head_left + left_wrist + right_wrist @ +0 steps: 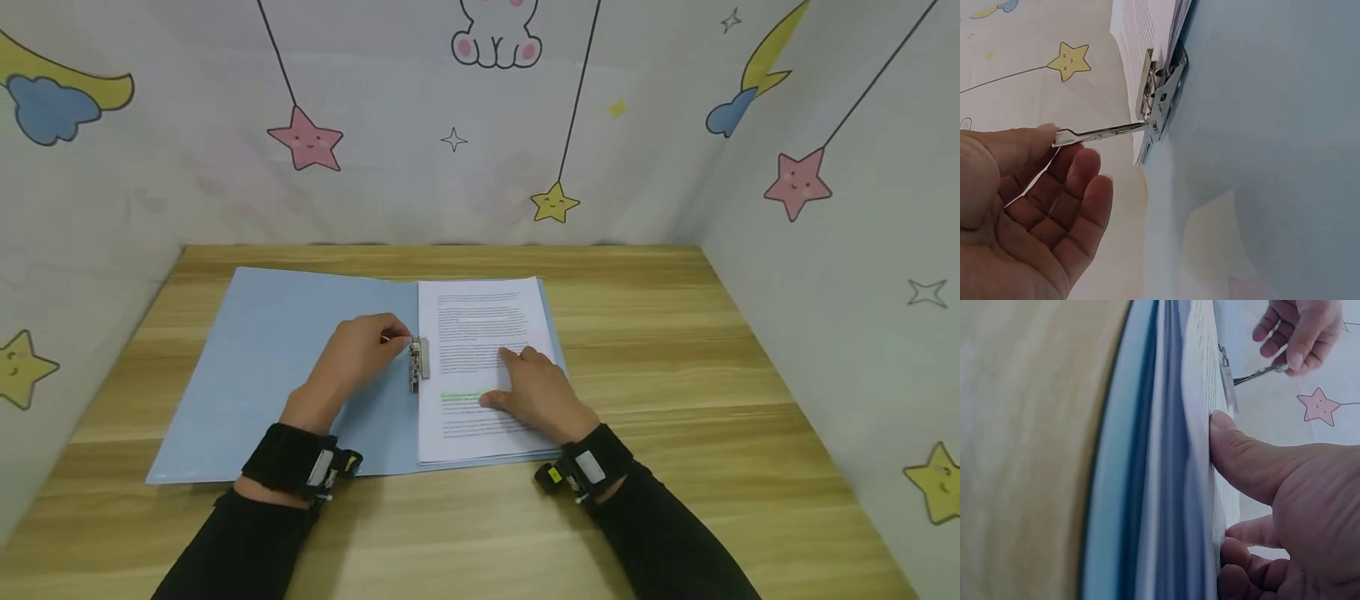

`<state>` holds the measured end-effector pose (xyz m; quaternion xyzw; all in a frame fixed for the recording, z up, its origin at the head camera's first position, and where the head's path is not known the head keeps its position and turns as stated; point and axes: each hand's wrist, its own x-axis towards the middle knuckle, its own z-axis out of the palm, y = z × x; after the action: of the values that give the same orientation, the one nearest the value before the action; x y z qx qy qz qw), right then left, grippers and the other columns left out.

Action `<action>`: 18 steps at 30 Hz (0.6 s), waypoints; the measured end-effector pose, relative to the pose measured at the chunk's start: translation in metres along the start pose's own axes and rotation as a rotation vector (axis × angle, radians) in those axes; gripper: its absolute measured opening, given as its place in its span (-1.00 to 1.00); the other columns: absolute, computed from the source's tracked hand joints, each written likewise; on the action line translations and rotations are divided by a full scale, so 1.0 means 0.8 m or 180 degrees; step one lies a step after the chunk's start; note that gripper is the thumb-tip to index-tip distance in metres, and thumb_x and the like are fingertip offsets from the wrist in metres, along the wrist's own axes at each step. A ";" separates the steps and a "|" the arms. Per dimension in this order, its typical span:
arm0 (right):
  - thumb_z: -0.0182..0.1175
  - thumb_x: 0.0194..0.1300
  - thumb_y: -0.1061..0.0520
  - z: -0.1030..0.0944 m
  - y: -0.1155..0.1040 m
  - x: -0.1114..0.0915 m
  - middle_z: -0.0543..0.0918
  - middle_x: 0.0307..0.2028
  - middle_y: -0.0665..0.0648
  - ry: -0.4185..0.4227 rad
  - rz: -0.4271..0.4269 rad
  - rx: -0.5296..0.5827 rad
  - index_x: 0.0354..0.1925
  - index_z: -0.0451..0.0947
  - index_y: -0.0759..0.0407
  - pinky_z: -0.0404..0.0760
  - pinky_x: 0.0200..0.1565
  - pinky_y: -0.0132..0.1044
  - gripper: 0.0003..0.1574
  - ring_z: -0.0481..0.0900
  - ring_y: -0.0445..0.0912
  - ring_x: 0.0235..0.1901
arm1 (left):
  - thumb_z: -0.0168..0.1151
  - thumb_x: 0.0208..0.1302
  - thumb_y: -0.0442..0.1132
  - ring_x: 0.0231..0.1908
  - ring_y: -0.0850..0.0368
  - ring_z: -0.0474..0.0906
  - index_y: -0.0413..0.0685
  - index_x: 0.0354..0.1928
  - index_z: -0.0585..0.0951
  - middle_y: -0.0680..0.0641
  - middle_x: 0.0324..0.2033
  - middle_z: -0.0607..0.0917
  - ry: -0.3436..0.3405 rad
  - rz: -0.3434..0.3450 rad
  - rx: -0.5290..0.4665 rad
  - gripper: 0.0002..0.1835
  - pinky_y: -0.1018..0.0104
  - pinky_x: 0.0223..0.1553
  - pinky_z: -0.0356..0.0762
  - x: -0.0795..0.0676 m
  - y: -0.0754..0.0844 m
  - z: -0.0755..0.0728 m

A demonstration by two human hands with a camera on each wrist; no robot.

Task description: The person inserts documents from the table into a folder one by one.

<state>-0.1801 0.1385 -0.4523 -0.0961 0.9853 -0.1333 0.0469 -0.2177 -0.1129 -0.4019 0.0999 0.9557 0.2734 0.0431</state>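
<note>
A light blue folder [277, 325] lies spread flat, with a stack of printed papers [472, 321] on its right half. One line on the top sheet is marked in green. At the papers' left edge sits a metal lever clip [415, 367]. My left hand [354, 354] pinches the end of the clip's lever [1110, 132] between thumb and finger; in the left wrist view the lever sticks out from the clip's base. My right hand [542, 398] rests on the right part of the top sheet, thumb and fingers spread and touching the paper.
The folder lies on a wood-grain table [675, 400], toward its left and middle. A pale cloth wall [420, 192] printed with stars and moons stands behind the table and along both sides. Each wrist wears a black strap with a small camera.
</note>
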 end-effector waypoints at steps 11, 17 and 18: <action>0.20 -0.16 -0.40 0.000 0.001 0.001 0.52 -0.05 0.28 -0.0023 -0.0017 0.0032 0.25 0.23 0.16 0.52 -0.23 -0.12 0.10 0.44 -0.03 -0.28 | 0.12 0.10 0.10 -0.29 0.06 0.40 0.15 -0.30 0.63 0.03 -0.26 0.64 -0.0553 -0.0171 -0.0530 -0.74 0.21 -0.32 0.36 -0.003 -0.027 0.003; 0.21 -0.16 -0.39 0.002 0.000 0.001 0.52 -0.06 0.29 -0.0016 -0.0024 0.0059 0.24 0.24 0.17 0.52 -0.21 -0.09 0.10 0.44 -0.01 -0.27 | 0.28 -0.07 0.11 -0.25 0.01 0.36 0.01 -0.25 0.53 -0.08 -0.23 0.58 -0.1063 -0.0389 -0.0580 -0.59 0.17 -0.28 0.32 0.009 -0.036 0.005; 0.21 -0.16 -0.39 0.002 0.000 0.001 0.52 -0.06 0.29 -0.0013 -0.0022 0.0063 0.24 0.24 0.17 0.52 -0.21 -0.09 0.10 0.44 -0.01 -0.27 | 0.30 -0.11 0.12 -0.25 0.01 0.36 -0.02 -0.23 0.51 -0.09 -0.23 0.56 -0.1121 -0.0414 -0.0515 -0.54 0.18 -0.29 0.32 0.011 -0.036 0.007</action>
<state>-0.1806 0.1378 -0.4538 -0.0993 0.9835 -0.1430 0.0495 -0.2302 -0.1325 -0.4221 0.0804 0.9128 0.3242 0.2350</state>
